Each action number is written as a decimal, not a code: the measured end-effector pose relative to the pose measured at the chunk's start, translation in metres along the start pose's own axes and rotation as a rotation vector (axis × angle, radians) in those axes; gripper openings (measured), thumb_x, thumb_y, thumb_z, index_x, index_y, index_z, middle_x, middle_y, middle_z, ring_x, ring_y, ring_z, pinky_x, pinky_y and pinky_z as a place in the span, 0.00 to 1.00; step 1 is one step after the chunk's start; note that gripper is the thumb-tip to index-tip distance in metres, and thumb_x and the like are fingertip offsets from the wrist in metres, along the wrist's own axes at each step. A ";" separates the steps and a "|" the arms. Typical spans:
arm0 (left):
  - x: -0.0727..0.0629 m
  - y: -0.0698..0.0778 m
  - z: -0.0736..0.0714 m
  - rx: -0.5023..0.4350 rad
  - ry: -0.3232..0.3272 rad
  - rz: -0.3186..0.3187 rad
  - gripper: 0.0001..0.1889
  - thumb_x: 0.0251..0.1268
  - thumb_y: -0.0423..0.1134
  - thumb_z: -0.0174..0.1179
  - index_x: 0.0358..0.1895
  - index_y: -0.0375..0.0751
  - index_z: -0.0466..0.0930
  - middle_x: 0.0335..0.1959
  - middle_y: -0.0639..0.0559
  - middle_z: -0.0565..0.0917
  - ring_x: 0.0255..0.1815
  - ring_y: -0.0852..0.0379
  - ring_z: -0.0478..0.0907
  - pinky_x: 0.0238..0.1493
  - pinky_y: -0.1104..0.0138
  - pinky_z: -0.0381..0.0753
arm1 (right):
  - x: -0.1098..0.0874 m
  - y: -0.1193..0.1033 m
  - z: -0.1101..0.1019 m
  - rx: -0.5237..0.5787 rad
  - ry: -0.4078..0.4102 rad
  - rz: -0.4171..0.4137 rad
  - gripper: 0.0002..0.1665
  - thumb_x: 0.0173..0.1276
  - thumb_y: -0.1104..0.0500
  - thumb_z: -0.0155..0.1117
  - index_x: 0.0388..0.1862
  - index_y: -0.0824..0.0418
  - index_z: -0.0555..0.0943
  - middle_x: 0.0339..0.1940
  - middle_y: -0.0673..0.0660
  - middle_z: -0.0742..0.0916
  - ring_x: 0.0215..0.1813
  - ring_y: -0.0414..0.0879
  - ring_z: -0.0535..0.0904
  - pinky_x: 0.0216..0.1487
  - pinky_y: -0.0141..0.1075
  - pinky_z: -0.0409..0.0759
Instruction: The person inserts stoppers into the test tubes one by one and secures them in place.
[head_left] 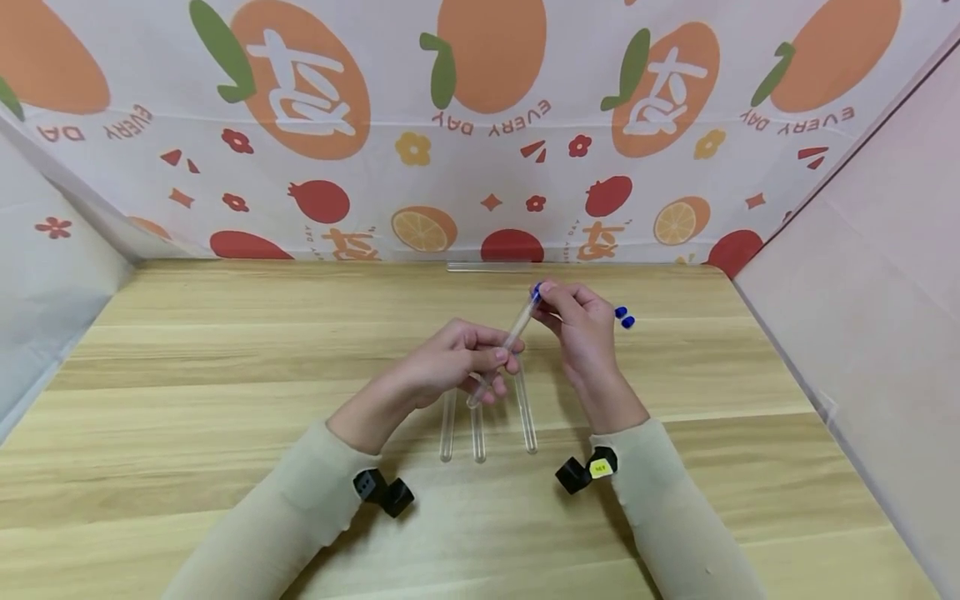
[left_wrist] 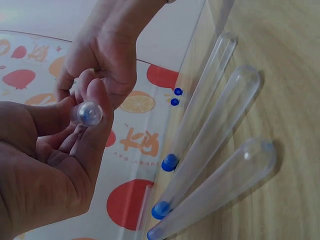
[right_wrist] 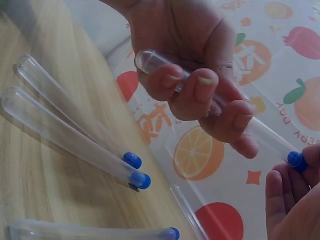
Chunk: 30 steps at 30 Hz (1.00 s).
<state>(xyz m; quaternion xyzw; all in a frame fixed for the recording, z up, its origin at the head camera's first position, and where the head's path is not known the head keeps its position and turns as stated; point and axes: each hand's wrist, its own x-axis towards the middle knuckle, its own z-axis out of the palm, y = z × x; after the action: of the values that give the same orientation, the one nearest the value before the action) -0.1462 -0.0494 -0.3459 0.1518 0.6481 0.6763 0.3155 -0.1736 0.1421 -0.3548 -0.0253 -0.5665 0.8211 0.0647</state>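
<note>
One clear test tube (head_left: 504,350) is held tilted above the counter (head_left: 225,375), gripped mid-length by the left hand (head_left: 450,362); its blue cap (head_left: 536,292) is pinched by the right hand (head_left: 581,329). Three capped tubes (head_left: 480,425) lie side by side beneath. Capping is judged in hand; firm seating is called for.

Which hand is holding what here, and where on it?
Left hand grips a clear test tube near its rounded closed end; right hand pinches the blue cap at its top.

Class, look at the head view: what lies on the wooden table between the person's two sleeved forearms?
Three clear plastic test tubes with blue caps lie side by side on the wooden table, seen in the head view.
</note>
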 end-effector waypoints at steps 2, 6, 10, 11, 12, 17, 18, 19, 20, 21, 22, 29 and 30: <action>0.000 0.001 0.000 0.013 0.010 0.001 0.15 0.77 0.31 0.50 0.59 0.28 0.76 0.37 0.46 0.83 0.26 0.57 0.81 0.27 0.66 0.86 | 0.000 0.000 0.000 -0.012 0.002 -0.008 0.11 0.68 0.66 0.66 0.23 0.61 0.81 0.38 0.58 0.88 0.38 0.44 0.85 0.45 0.36 0.88; -0.001 0.005 -0.001 0.051 0.026 -0.010 0.14 0.77 0.31 0.50 0.58 0.27 0.77 0.34 0.48 0.83 0.22 0.57 0.80 0.25 0.67 0.85 | 0.002 0.000 -0.001 -0.061 -0.009 -0.030 0.13 0.68 0.66 0.65 0.21 0.61 0.80 0.41 0.63 0.88 0.38 0.45 0.85 0.43 0.36 0.88; -0.003 0.008 -0.001 0.090 0.039 -0.021 0.15 0.78 0.31 0.50 0.58 0.27 0.78 0.33 0.47 0.83 0.20 0.58 0.78 0.24 0.67 0.84 | 0.003 -0.001 -0.003 -0.118 -0.044 -0.059 0.13 0.66 0.67 0.66 0.21 0.61 0.81 0.39 0.61 0.88 0.36 0.44 0.86 0.41 0.36 0.88; -0.003 0.009 -0.001 0.095 0.041 -0.023 0.15 0.78 0.31 0.50 0.58 0.27 0.78 0.33 0.46 0.83 0.20 0.58 0.78 0.23 0.67 0.84 | 0.004 -0.002 -0.004 -0.131 -0.059 -0.070 0.13 0.66 0.68 0.65 0.20 0.61 0.81 0.37 0.59 0.89 0.36 0.44 0.86 0.41 0.36 0.88; -0.003 0.009 -0.002 0.099 0.042 -0.025 0.15 0.78 0.31 0.50 0.58 0.27 0.78 0.33 0.46 0.83 0.20 0.58 0.78 0.23 0.67 0.84 | 0.004 -0.003 -0.005 -0.143 -0.077 -0.080 0.13 0.66 0.68 0.65 0.20 0.61 0.81 0.36 0.58 0.89 0.35 0.44 0.86 0.41 0.36 0.88; -0.003 0.010 -0.003 0.116 0.041 -0.018 0.15 0.78 0.32 0.50 0.58 0.27 0.78 0.32 0.46 0.82 0.19 0.59 0.77 0.23 0.68 0.83 | 0.006 -0.008 -0.012 -0.234 -0.187 -0.130 0.12 0.67 0.68 0.64 0.22 0.60 0.82 0.32 0.52 0.90 0.33 0.42 0.86 0.41 0.35 0.88; -0.003 0.010 -0.003 0.121 0.040 -0.015 0.15 0.78 0.32 0.50 0.58 0.27 0.79 0.31 0.47 0.82 0.19 0.59 0.77 0.23 0.68 0.83 | 0.006 -0.009 -0.013 -0.254 -0.205 -0.137 0.12 0.67 0.67 0.64 0.23 0.60 0.82 0.32 0.52 0.90 0.33 0.42 0.86 0.42 0.35 0.88; -0.003 0.010 -0.004 0.127 0.040 -0.011 0.15 0.78 0.32 0.50 0.57 0.27 0.79 0.31 0.48 0.82 0.19 0.59 0.77 0.23 0.68 0.83 | 0.007 -0.009 -0.014 -0.271 -0.223 -0.145 0.11 0.68 0.67 0.65 0.24 0.60 0.83 0.32 0.51 0.90 0.33 0.42 0.86 0.42 0.35 0.88; -0.003 0.009 -0.004 0.132 0.041 -0.006 0.15 0.78 0.32 0.50 0.57 0.27 0.79 0.31 0.48 0.82 0.19 0.59 0.77 0.23 0.67 0.83 | 0.007 -0.010 -0.015 -0.283 -0.238 -0.150 0.10 0.68 0.67 0.65 0.25 0.60 0.83 0.32 0.51 0.90 0.34 0.43 0.86 0.43 0.36 0.88; -0.003 0.009 -0.004 0.135 0.043 0.000 0.15 0.78 0.32 0.50 0.57 0.27 0.79 0.31 0.49 0.82 0.19 0.59 0.77 0.24 0.67 0.83 | 0.007 -0.011 -0.015 -0.291 -0.249 -0.156 0.09 0.68 0.66 0.65 0.26 0.61 0.83 0.32 0.51 0.90 0.34 0.43 0.86 0.43 0.36 0.88; -0.003 0.009 -0.005 0.138 0.047 0.001 0.15 0.78 0.33 0.50 0.57 0.28 0.80 0.31 0.48 0.82 0.19 0.59 0.77 0.24 0.67 0.84 | 0.007 -0.011 -0.015 -0.293 -0.258 -0.162 0.09 0.68 0.66 0.65 0.27 0.61 0.83 0.33 0.52 0.90 0.35 0.44 0.86 0.44 0.36 0.88; 0.001 0.005 -0.005 0.095 0.047 0.012 0.16 0.78 0.35 0.52 0.58 0.29 0.80 0.35 0.45 0.84 0.22 0.59 0.79 0.28 0.66 0.86 | 0.006 -0.012 -0.013 -0.257 -0.250 -0.159 0.08 0.69 0.65 0.65 0.28 0.61 0.84 0.34 0.53 0.91 0.35 0.44 0.87 0.44 0.38 0.88; 0.002 0.004 -0.005 0.082 0.038 0.010 0.16 0.78 0.35 0.52 0.59 0.30 0.79 0.37 0.44 0.84 0.24 0.58 0.80 0.30 0.64 0.87 | 0.005 -0.012 -0.014 -0.243 -0.248 -0.147 0.07 0.69 0.65 0.65 0.30 0.61 0.84 0.35 0.54 0.90 0.35 0.44 0.86 0.44 0.38 0.88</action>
<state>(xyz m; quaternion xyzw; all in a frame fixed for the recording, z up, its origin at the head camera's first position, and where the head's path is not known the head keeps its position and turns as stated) -0.1518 -0.0515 -0.3430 0.1553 0.6805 0.6534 0.2931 -0.1764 0.1596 -0.3483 0.1100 -0.6656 0.7364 0.0505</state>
